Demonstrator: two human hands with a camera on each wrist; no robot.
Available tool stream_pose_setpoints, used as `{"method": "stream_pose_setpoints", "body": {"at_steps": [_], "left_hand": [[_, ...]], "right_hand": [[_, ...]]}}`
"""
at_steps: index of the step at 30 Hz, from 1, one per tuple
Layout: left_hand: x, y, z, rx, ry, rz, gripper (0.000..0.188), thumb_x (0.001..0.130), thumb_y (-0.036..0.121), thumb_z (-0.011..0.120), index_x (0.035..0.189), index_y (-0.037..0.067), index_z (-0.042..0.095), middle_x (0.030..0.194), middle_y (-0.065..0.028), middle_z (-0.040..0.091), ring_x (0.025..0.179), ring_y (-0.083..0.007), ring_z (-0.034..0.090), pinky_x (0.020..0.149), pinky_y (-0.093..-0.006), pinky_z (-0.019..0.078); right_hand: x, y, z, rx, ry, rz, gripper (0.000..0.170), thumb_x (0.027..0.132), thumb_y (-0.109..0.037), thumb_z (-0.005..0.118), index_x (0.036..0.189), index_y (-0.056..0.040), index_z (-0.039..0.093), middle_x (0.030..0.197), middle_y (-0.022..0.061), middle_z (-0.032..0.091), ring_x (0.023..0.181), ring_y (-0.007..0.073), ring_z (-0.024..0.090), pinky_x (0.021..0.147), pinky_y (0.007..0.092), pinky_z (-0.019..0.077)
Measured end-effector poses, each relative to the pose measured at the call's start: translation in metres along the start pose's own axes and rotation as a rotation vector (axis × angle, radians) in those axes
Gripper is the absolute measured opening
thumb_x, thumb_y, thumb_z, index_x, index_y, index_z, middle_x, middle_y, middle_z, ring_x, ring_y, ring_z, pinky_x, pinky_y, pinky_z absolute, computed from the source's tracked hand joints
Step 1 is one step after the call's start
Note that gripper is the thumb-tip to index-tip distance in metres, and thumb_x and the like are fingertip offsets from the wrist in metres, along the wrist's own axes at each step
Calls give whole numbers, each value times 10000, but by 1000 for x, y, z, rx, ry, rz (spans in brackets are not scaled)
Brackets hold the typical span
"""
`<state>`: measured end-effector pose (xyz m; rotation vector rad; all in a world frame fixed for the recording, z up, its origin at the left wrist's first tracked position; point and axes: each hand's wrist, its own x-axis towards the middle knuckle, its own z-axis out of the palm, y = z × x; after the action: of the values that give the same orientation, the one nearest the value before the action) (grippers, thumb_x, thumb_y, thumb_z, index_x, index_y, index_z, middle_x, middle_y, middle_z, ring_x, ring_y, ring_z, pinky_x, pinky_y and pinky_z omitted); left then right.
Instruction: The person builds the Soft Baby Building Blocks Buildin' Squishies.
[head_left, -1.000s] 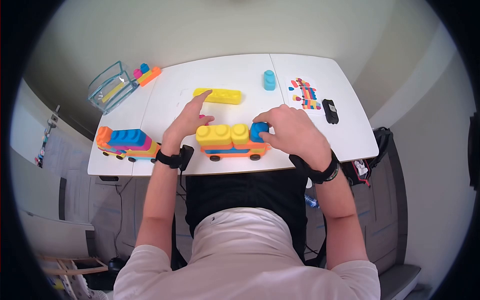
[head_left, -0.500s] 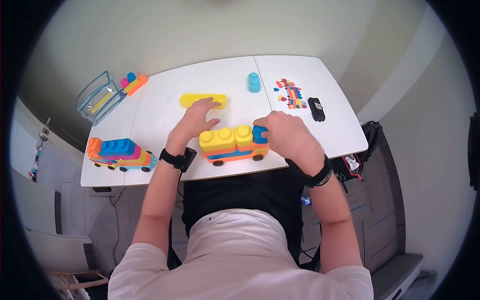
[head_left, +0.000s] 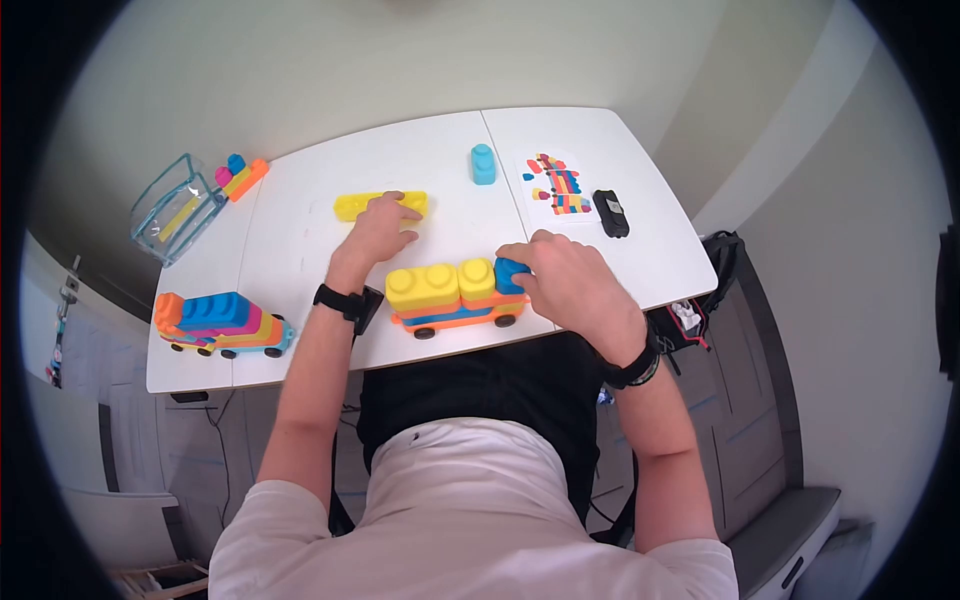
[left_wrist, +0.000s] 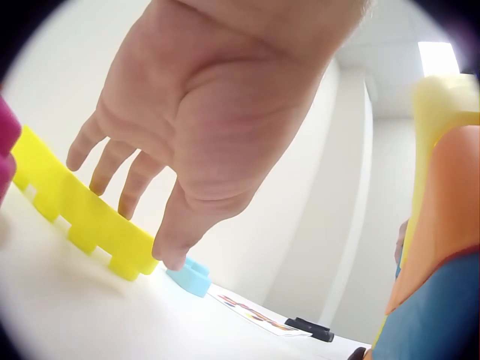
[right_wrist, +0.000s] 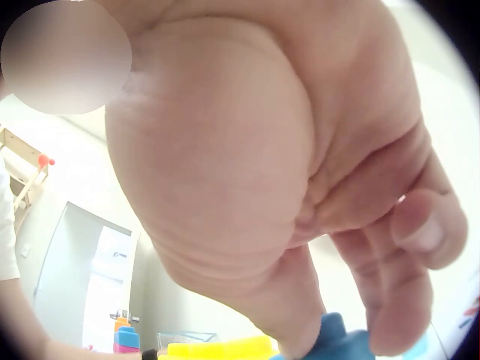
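Observation:
My left hand reaches over a long yellow building block lying on the table. In the left wrist view its fingers hang fairly straight along the block's far edge, with the thumb by one end. My right hand pinches a blue block between thumb and fingers. That block sits at the right end of a wheeled toy wagon, beside yellow blocks on top of it. Part of the blue block is hidden by the fingers.
A second block vehicle stands at the table's front left. Behind it are a clear case and a small block stack. A light-blue block, a printed picture sheet and a black object lie farther right.
My left hand has moved forward from beside the wagon to over the long yellow block. My right hand stays at the blue block. The head view has shifted, so the table appears farther left.

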<state>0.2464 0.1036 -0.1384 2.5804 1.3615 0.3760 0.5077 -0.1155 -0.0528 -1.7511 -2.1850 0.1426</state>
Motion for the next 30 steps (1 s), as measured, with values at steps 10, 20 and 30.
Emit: {"method": "stream_pose_setpoints", "body": {"at_steps": [10, 20, 30], "left_hand": [[-14, 2, -16, 141, -167, 17, 383, 901, 171, 822, 1284, 163, 810, 1587, -166, 557, 1462, -392, 520, 1234, -519, 429], [-67, 14, -100, -597, 256, 147, 598, 970, 166, 814, 1519, 40, 613, 1635, -169, 490, 1475, -332, 544, 1136, -495, 535], [-131, 55, -130, -1279, 65, 583, 770, 911, 251, 894, 1539, -48, 562, 1628, -198, 485, 1465, -367, 566, 1052, -458, 592]], "right_hand": [[4, -7, 1, 14, -58, -2, 350, 943, -127, 737, 1291, -129, 781, 1008, 194, 728, 970, 393, 740, 845, 481, 599], [25, -12, -7, 120, -192, -73, 537, 1015, -304, 738, 1483, -68, 622, 1223, 236, 732, 1146, 416, 715, 963, 500, 580], [67, -27, 1, 621, 306, -292, 765, 885, -238, 874, 1539, -43, 529, 1358, 199, 685, 1224, 350, 684, 921, 463, 603]]}}
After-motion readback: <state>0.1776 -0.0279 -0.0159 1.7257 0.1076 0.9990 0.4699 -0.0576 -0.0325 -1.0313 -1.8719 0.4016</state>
